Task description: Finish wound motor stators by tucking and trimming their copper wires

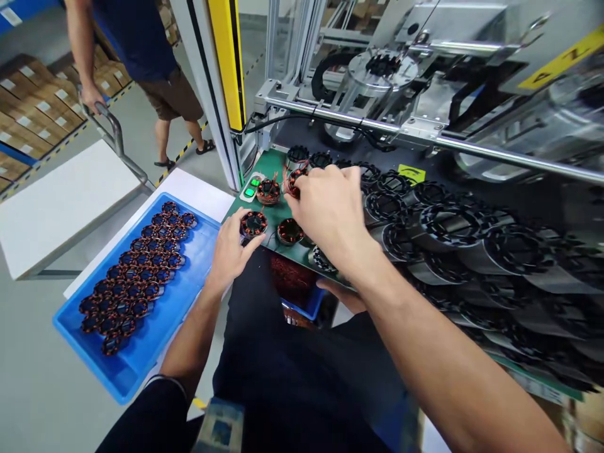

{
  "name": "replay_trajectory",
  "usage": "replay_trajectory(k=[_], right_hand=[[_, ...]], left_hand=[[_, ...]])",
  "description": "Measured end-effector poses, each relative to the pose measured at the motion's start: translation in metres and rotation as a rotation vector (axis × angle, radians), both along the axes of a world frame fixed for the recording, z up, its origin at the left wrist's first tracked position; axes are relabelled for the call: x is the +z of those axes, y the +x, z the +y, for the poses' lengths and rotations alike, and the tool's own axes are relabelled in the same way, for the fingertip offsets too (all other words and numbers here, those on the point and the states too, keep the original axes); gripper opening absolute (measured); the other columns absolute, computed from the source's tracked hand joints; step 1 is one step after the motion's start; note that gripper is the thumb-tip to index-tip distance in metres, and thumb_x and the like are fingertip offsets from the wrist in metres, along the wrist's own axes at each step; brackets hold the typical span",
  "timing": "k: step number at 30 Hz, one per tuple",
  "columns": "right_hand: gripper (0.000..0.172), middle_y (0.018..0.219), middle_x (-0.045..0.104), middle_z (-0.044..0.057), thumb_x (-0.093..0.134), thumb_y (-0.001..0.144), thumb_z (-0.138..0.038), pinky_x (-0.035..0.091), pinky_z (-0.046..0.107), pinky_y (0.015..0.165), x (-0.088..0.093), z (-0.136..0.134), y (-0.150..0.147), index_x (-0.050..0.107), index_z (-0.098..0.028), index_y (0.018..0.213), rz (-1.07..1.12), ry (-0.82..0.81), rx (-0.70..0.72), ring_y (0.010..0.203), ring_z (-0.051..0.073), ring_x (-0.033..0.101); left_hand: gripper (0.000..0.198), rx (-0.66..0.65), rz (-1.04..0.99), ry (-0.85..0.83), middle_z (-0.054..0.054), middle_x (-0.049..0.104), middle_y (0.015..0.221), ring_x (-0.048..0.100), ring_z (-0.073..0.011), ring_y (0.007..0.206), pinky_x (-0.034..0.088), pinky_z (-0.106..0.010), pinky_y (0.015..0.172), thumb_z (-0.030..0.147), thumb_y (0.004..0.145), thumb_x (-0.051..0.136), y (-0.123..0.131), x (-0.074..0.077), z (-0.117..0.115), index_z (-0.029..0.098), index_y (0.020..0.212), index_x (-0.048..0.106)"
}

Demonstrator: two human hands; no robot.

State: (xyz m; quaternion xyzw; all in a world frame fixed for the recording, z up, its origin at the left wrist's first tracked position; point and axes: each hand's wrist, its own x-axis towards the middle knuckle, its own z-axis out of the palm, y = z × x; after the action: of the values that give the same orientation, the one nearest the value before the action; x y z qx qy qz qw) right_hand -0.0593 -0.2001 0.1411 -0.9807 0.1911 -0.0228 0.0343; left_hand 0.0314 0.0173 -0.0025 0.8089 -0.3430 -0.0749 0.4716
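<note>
Black stator (253,224) clasped in left hand (231,246), right hand (331,204) curled at another (293,177), grip unclear

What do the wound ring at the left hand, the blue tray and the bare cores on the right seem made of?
Wound ring: likely copper wire, judging by orange-brown windings.
Blue tray: probably plastic, smooth with a soft sheen.
Bare cores: grey, metallic-looking sides suggest steel; black slotted ends, possibly plastic.

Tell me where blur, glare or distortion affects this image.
Head view: the machine cylinder at far right looks smeared; head view: glints run along the metal rail; head view: wide-angle stretch seems to swell the right forearm, while the left hand reads clearly.
</note>
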Motion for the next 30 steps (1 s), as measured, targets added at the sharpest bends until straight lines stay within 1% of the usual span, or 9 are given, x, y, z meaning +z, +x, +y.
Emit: replay_trajectory(k=[4,9,13,15,18,21,24,27,30], right_hand=[[0.034,0.098,0.075,0.014,0.063,0.128,-0.04,0.047,0.054,0.101,0.03,0.017,-0.074,0.079,-0.021,0.105,-0.379,-0.009,0.123,0.105,0.037,0.069],[0.026,0.089,0.06,0.0,0.078,0.123,-0.026,0.042,0.042,0.083,0.023,0.043,-0.188,0.061,-0.025,0.104,-0.418,0.405,0.276,0.086,0.022,0.056],[0.017,0.093,0.062,0.001,0.077,0.121,-0.018,0.046,0.041,0.09,-0.005,0.059,-0.244,0.069,-0.022,0.106,-0.27,0.497,0.216,0.091,0.023,0.055],[0.016,0.094,0.065,0.003,0.072,0.121,-0.017,0.046,0.045,0.095,-0.019,0.069,-0.258,0.076,-0.019,0.105,-0.199,0.401,0.202,0.095,0.026,0.056],[0.023,0.095,0.069,0.006,0.069,0.12,-0.016,0.046,0.05,0.098,-0.029,0.078,-0.271,0.08,-0.017,0.101,-0.209,0.272,0.164,0.098,0.028,0.059],[0.023,0.112,0.075,0.008,0.084,0.121,-0.041,0.051,0.051,0.1,-0.024,0.073,-0.29,0.085,-0.02,0.131,-0.307,0.444,0.108,0.106,0.028,0.066],[0.076,0.148,0.074,0.015,0.096,0.11,-0.062,0.059,0.055,0.117,-0.019,0.059,-0.317,0.07,-0.03,0.175,-0.425,0.673,-0.026,0.135,0.036,0.071],[0.078,0.171,0.07,0.018,0.091,0.114,-0.046,0.06,0.062,0.133,-0.025,0.05,-0.332,0.062,-0.038,0.186,-0.463,0.748,-0.117,0.158,0.043,0.067],[0.075,0.181,0.069,0.016,0.084,0.118,-0.031,0.066,0.064,0.13,-0.035,0.053,-0.329,0.059,-0.037,0.188,-0.397,0.801,-0.072,0.167,0.043,0.068]], left_hand=[[0.083,-0.048,-0.089,0.062,-0.024,0.071,0.181,0.059,-0.0481,0.176,0.038,-0.068,0.152,0.072,0.114,0.081,0.019,-0.015,-0.022,0.02,0.177,0.07],[0.11,-0.054,-0.222,0.017,-0.028,0.069,0.18,0.063,-0.05,0.17,0.044,-0.069,0.147,0.087,0.106,0.087,-0.007,0.022,0.011,0.014,0.185,0.064],[0.131,-0.715,0.244,-0.059,-0.016,0.082,0.165,0.089,-0.0337,0.136,0.069,-0.046,0.125,0.069,0.079,0.119,-0.075,0.057,0.032,0.033,0.19,0.059],[0.125,-0.854,0.374,0.018,-0.015,0.079,0.17,0.089,-0.0328,0.139,0.071,-0.045,0.125,0.054,0.086,0.118,-0.116,0.058,0.026,0.036,0.192,0.054],[0.083,-0.737,0.408,0.003,-0.013,0.082,0.161,0.086,-0.032,0.144,0.072,-0.044,0.125,0.031,0.098,0.103,-0.169,0.045,0.01,0.03,0.174,0.068],[0.061,-0.618,0.458,-0.137,-0.008,0.087,0.14,0.089,-0.0263,0.125,0.075,-0.038,0.113,0.028,0.093,0.106,-0.193,0.036,-0.003,0.026,0.149,0.079],[0.057,-0.602,0.455,-0.208,-0.008,0.087,0.135,0.087,-0.0248,0.122,0.073,-0.036,0.112,0.028,0.089,0.111,-0.19,0.037,-0.009,0.025,0.139,0.084],[0.062,-0.658,0.56,-0.205,-0.009,0.086,0.136,0.086,-0.0259,0.122,0.073,-0.038,0.109,0.029,0.085,0.113,-0.184,0.038,-0.008,0.025,0.14,0.084],[0.083,-0.712,0.748,-0.205,-0.009,0.082,0.139,0.085,-0.0259,0.12,0.074,-0.038,0.104,0.032,0.087,0.111,-0.186,0.034,-0.005,0.031,0.159,0.071]])
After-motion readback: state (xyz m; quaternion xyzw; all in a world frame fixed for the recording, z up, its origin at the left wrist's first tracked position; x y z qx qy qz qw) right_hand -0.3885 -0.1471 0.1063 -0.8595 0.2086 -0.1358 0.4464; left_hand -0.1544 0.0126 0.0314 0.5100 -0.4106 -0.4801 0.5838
